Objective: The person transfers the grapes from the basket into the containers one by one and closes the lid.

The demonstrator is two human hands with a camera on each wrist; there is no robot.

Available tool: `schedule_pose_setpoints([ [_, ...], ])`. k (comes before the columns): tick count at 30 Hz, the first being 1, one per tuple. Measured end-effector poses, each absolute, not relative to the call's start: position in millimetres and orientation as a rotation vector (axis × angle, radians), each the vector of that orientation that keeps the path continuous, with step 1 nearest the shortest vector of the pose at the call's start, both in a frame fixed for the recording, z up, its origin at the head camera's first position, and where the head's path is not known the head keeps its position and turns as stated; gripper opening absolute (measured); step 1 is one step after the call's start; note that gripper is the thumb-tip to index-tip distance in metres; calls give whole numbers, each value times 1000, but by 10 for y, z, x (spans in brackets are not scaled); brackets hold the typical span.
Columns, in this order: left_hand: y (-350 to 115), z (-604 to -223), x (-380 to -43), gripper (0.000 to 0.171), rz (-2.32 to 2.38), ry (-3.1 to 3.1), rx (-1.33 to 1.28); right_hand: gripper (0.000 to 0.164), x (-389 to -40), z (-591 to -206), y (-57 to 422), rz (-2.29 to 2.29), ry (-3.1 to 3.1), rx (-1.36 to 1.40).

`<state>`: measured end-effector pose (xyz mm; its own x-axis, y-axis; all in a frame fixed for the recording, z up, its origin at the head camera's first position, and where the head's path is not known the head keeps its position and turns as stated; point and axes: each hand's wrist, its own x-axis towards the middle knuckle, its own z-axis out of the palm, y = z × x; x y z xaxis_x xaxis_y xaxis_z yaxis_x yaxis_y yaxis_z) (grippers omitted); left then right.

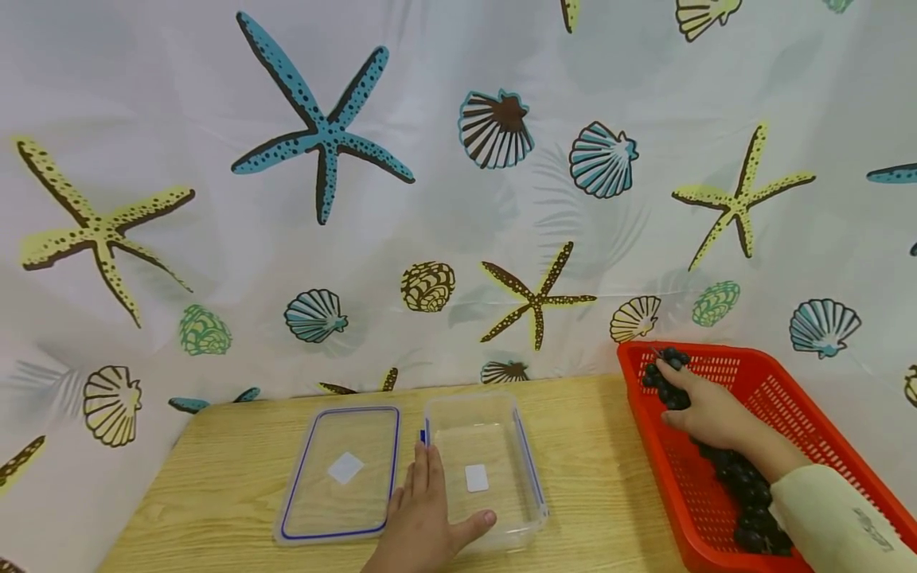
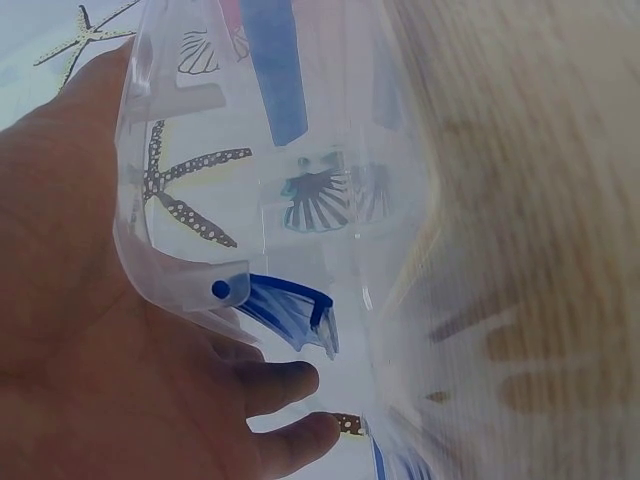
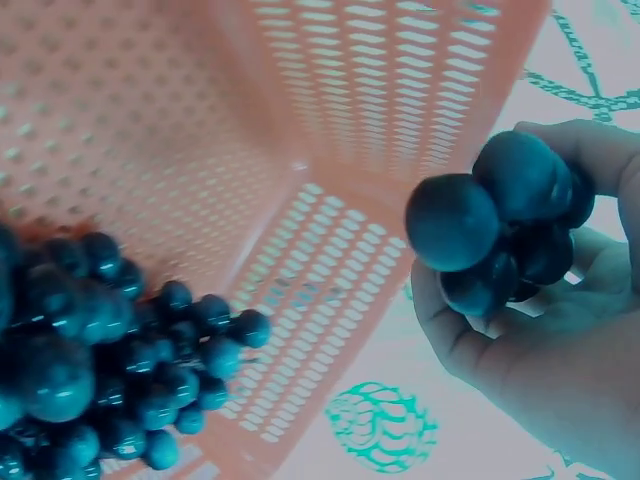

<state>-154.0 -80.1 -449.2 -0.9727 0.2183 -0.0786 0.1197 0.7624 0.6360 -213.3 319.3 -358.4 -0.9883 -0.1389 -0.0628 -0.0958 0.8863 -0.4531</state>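
At my two o'clock, my right hand (image 1: 705,412) pinches a grape bunch (image 1: 668,388) over the red basket (image 1: 657,458); squeezing too lightly could drop it. My straight-fingered left hand (image 1: 424,509), touching the clear box (image 1: 490,442) at twelve, might nudge it askew.

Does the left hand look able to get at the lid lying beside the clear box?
Probably yes: the left hand is right beside the lid, and nothing appears to lie between them.
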Motion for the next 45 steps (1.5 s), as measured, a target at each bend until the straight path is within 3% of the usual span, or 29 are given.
schedule_pose_setpoints([
  [24,-965,-4499,-1528,131,1071,2709,346,84,-1987,-3244,2321,-948,2983,-483],
  [45,-919,-4482,-1557,131,1051,2695,306,81,-2055,-3421,1611,-1110,2922,-585],
])
